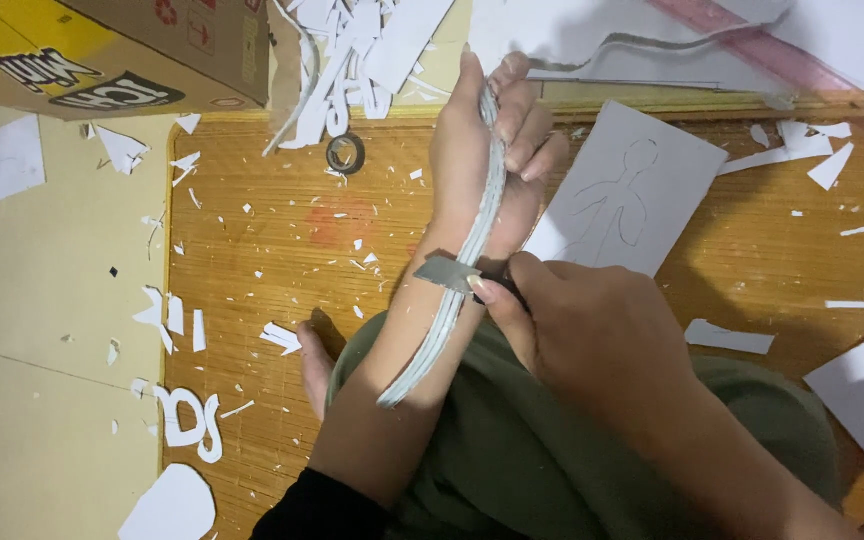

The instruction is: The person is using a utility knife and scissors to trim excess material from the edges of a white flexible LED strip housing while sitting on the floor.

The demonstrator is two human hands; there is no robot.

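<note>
My right hand (592,320) is nearest the lens, fingers pinched around a short blade (447,272) laid across the edge of a stack of white sheets (452,290). My left hand (487,150) clamps that stack edge-up, fingers curled over its far end, likely to steady it against the blade. I think the stack's near end rests on my green-clad knee (512,450). Beyond lie a card with a pencilled figure (622,190), a tape roll (346,153) and paper scraps (177,320) on the bamboo mat (252,250).

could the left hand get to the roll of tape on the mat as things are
Probably not right away: the left hand is closed around the curved grey strip that the right hand is cutting with a blade. The tape roll lies close by with nothing between.
</note>
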